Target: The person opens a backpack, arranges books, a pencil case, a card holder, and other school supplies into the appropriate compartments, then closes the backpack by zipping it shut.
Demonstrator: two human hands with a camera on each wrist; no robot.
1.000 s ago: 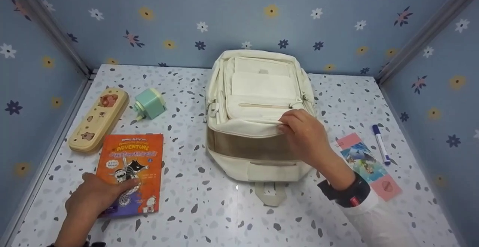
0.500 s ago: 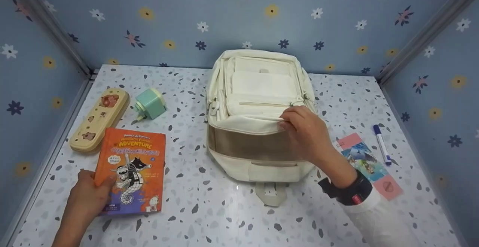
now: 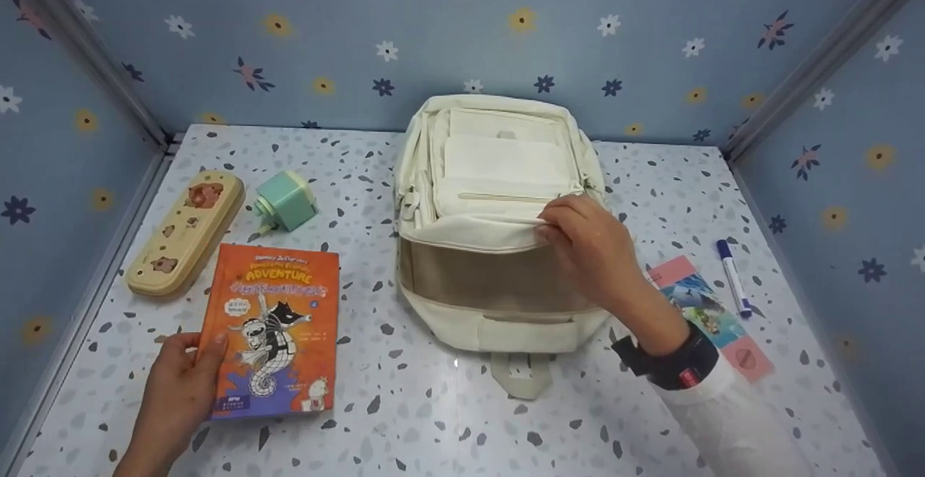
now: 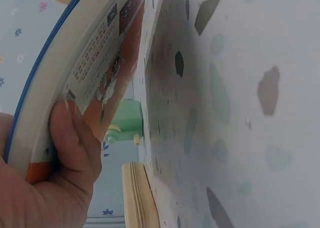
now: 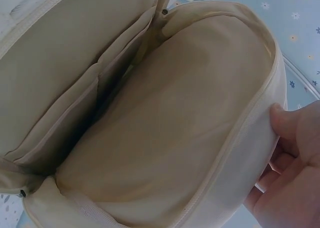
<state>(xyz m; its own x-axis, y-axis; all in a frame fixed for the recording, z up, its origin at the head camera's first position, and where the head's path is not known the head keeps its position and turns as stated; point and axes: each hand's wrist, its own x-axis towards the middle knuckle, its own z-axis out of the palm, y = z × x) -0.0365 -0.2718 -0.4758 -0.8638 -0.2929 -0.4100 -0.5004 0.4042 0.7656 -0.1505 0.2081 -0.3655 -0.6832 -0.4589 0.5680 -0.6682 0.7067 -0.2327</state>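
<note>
The orange illustrated book [image 3: 271,318] lay forward and to the right of the left hand [image 3: 177,390], which pinched it near its lower left corner, the thumb on the front cover and fingers beneath. The cream backpack [image 3: 506,166] was to the right of both, with a gap of tabletop [image 3: 405,419] between. The book's long axis ran forward, away from the person, while the backpack's mouth stretched crosswise, so the two stood roughly square to each other. In the left wrist view the book was tilted, and at least part of it was raised off the surface.

The right hand [image 3: 589,246] gripped the edge of the backpack's front panel [image 3: 477,235] between thumb and fingers, holding it up; the mouth gaped below and to the left of that hand. The left hand was the one at the book, the right the one nearer the opening.

Counted, there was one book and one backpack. One yellow pencil case [image 3: 186,235] lay ahead of the left hand, and one mint-green box with a knob [image 3: 287,202], seemingly a pencil sharpener, ahead and to its right. Right of the right hand were one pink-ended picture card [image 3: 697,307], partly hidden by the wrist, and, farther right, one blue-capped marker [image 3: 734,278].
</note>
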